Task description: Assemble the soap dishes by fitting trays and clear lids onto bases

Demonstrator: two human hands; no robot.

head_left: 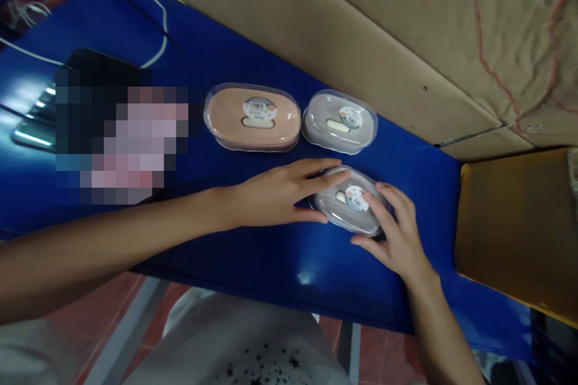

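Observation:
A small grey oval lunch box (pixel 334 215) with a clear lid and a round label lies on the blue table between my hands. My left hand (pixel 280 192) grips its left end, index finger on top of the lid and thumb along the near side. Around the right end curls my right hand (pixel 397 228), its thumb at the near edge and fingertips on the lid by the label. Behind it stand another grey lunch box (pixel 323 114) and a larger peach lunch box (pixel 226 111), both with clear lids and labels.
Cardboard (pixel 316 24) walls the table's far side, and a brown box (pixel 515 228) stands at the right. On the left lie a dark device (pixel 34 132) and a blurred-out item (pixel 135 144). White cables (pixel 165 18) trail at the upper left of the blue table (pixel 271 264).

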